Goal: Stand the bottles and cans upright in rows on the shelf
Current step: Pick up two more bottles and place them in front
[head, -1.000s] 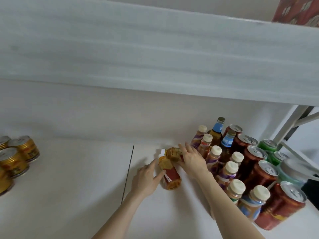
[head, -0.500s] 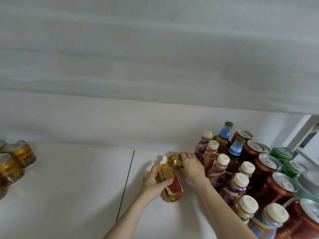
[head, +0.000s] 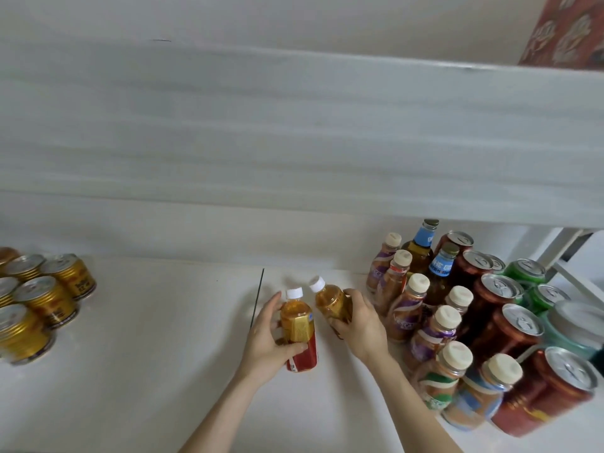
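Note:
Two small amber tea bottles with white caps are in my hands at the middle of the white shelf [head: 157, 348]. My left hand [head: 266, 341] wraps the left tea bottle [head: 295, 322], which has a red lower label and stands about upright. My right hand [head: 361, 322] grips the right tea bottle [head: 328, 302], tilted with its cap leaning left. Just right of my hands stand rows of cream-capped bottles [head: 416, 302], two blue-labelled brown glass bottles [head: 441, 266], dark red cans [head: 500, 299] and green cans [head: 526, 273], all upright.
A cluster of gold cans [head: 42, 299] stands upright at the shelf's left end. A dark seam [head: 258, 295] runs across the shelf just left of my left hand. The upper shelf board [head: 294, 135] overhangs. A red patterned box [head: 568, 31] sits at the top right.
Both bottles were lying or crossed on the shelf; now each hand has lifted one, the left bottle stands about upright and the right one is raised at a tilt.

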Available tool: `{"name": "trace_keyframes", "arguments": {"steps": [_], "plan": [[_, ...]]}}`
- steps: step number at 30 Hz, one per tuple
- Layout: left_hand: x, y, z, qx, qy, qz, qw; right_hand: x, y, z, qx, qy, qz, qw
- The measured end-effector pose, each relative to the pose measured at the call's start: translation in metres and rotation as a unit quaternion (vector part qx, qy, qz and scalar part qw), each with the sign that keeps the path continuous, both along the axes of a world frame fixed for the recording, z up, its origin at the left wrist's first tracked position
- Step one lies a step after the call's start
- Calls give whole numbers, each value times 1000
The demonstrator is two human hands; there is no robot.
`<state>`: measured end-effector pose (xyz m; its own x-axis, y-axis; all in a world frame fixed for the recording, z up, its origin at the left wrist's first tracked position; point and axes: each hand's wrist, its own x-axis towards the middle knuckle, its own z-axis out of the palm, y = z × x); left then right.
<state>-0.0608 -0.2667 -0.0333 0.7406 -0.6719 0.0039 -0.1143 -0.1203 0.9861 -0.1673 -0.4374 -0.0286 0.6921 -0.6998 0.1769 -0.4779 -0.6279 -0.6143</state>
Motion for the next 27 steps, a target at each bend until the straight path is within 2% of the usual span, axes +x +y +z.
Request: {"name": "trace_keyframes", "arguments": {"steps": [5, 11, 27], "plan": [[-10, 19, -2, 14, -16, -3, 1000, -28, 28, -12, 120, -82, -5, 989], [-20, 27, -8, 69, -53, -5, 996, -50, 45, -18, 209, -145, -14, 967], [-19, 63, -13, 96, -43, -19, 994, -69, 70, -7, 234, -141, -2, 962]]}}
